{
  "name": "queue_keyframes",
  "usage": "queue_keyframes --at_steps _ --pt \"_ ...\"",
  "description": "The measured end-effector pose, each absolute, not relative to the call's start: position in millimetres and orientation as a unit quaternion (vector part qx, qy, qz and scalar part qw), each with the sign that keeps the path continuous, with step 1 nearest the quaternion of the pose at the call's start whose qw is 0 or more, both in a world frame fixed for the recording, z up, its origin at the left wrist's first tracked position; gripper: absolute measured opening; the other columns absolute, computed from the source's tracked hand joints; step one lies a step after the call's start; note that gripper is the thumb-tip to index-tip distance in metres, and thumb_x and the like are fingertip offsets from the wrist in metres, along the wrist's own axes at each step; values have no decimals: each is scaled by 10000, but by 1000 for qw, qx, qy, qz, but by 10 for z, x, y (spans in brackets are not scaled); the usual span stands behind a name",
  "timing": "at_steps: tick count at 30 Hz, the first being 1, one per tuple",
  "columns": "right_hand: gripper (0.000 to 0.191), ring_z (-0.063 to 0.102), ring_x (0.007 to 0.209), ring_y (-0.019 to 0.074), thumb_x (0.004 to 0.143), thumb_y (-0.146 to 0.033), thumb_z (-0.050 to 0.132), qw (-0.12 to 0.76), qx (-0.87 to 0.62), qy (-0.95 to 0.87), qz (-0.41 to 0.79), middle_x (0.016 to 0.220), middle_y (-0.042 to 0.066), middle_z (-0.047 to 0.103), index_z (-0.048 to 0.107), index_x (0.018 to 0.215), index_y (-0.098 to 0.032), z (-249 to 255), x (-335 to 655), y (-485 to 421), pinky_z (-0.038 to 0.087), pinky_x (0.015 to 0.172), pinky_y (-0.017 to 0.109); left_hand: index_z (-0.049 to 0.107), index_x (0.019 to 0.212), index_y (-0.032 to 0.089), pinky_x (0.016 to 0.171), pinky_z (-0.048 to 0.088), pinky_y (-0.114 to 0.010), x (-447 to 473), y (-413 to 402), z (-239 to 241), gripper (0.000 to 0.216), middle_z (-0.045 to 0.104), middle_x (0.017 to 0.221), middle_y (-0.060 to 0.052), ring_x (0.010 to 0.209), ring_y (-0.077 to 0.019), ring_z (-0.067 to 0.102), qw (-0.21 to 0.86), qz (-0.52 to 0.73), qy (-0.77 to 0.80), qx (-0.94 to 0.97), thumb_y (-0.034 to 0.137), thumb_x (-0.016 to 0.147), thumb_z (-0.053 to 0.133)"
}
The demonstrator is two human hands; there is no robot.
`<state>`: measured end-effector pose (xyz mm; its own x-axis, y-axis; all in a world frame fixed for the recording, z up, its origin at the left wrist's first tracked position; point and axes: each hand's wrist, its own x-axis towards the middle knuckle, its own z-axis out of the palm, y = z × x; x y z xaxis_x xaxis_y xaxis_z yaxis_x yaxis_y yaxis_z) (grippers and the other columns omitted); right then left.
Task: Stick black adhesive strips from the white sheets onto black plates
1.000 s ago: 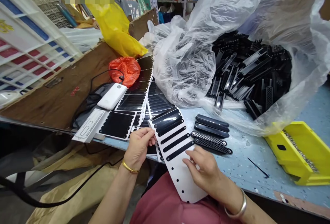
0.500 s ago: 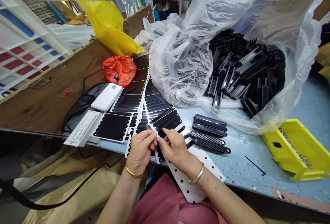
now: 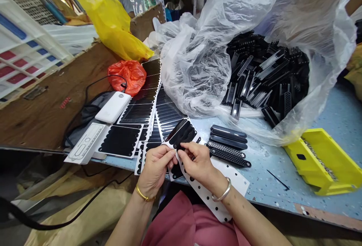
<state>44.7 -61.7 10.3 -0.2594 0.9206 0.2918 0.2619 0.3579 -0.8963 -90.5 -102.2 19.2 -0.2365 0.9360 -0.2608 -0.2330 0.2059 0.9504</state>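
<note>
A white-backed sheet of black adhesive strips [image 3: 182,134] is bent up between my hands at the table's front edge. My left hand [image 3: 156,168] is closed, thumb and fingers pinching the sheet's near edge. From the right, my right hand [image 3: 198,162] pinches at the same sheet, its fingertips close to the left ones. Whether a single strip is between them is hidden. The bare white backing with dark dots [image 3: 226,183] hangs below my right wrist. Beyond that hand lie several black handle-like bars [image 3: 229,144], some smooth, some with a lattice pattern.
More black strip sheets [image 3: 140,102] are fanned out at left, beside a white power bank [image 3: 113,107] and a red plastic bag [image 3: 127,76]. A clear plastic bag [image 3: 195,72] holds many black parts [image 3: 266,76]. At right stand a yellow bin [image 3: 319,178] and a thin black rod [image 3: 278,180].
My right hand has shifted slightly right and the held sheet is tilted a little differently. The view has shifted a little. Both hands stay pinched together at the sheet.
</note>
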Motion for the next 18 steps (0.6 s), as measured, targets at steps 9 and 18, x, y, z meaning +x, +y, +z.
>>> queue_keyframes --at_steps 9,18 --pt "130 544 494 126 758 -246 688 434 -429 -674 416 589 23 649 753 835 -163 2 426 -619 455 491 245 617 542 147 436 282 -204 -835 -965 206 228 500 459 30 434 -61 384 536 571 570 249 276 657 766" --pt "177 546 420 113 700 -297 754 377 -449 -493 643 525 -6 640 760 796 -149 180 530 -582 441 406 220 612 545 129 436 281 -201 -791 -918 174 246 529 438 13 415 -59 413 589 558 539 226 278 626 792"
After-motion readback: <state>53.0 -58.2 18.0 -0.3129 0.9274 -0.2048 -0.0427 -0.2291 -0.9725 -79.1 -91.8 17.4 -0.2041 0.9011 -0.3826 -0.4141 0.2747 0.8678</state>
